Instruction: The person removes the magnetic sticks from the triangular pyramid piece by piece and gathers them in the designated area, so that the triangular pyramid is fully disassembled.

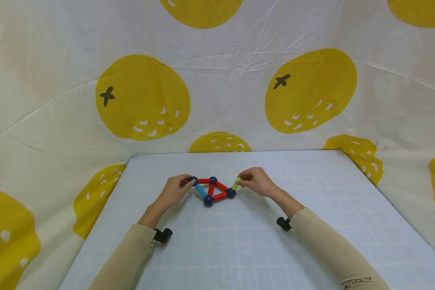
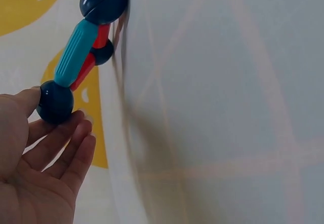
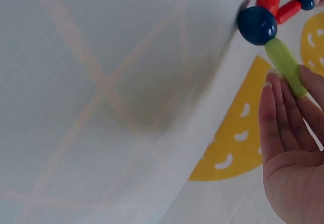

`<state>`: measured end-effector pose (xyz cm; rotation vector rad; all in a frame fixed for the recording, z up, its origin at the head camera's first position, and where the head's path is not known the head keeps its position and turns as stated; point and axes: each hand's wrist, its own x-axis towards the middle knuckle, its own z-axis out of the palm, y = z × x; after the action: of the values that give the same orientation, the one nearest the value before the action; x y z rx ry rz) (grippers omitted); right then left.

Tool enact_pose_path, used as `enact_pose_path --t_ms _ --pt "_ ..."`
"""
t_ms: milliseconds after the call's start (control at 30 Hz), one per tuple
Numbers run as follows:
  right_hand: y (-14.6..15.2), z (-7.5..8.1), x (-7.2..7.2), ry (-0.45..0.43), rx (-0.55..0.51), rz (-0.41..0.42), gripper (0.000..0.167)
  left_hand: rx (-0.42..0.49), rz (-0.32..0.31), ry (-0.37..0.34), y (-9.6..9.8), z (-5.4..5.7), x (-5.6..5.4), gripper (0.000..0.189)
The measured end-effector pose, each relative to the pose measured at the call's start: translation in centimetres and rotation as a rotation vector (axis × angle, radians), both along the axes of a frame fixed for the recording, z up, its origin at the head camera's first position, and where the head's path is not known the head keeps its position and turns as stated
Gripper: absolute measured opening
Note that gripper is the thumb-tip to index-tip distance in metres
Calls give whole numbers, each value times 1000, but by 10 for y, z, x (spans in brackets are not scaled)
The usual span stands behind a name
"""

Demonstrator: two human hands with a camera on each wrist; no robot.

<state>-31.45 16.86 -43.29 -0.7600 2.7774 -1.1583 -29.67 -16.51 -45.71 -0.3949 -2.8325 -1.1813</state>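
A flat frame of dark blue balls and coloured rods is in the middle of the head view. Several red rods (image 1: 220, 197) and one light blue rod (image 2: 77, 52) link the balls into two adjoining triangles. My left hand (image 1: 175, 189) pinches the ball (image 2: 55, 102) at the left corner between thumb and fingers. On the other side my right hand (image 1: 259, 181) pinches a yellow-green rod (image 3: 286, 66) by its outer end. That rod's inner end meets the right corner ball (image 3: 257, 26) and slants up from it. The front ball (image 1: 208, 200) is nearest the wearer.
A pale blue gridded cloth covers the table (image 1: 217, 249) beneath the frame. Behind it hangs a white curtain (image 1: 224, 92) printed with yellow fruit, close to the table's far edge. Black wrist cameras (image 1: 163, 235) hang at both sleeves.
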Motion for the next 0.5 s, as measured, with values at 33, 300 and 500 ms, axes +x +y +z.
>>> enact_pose_path --t_ms 33,300,500 --pt "1 0 0 -2 2 0 23 -2 -1 -2 0 0 0 38" --pt "7 4 1 -30 17 15 20 -12 6 -45 0 1 2 38" --pt "15 5 -1 -27 27 35 18 -8 -7 -69 0 -1 2 35"
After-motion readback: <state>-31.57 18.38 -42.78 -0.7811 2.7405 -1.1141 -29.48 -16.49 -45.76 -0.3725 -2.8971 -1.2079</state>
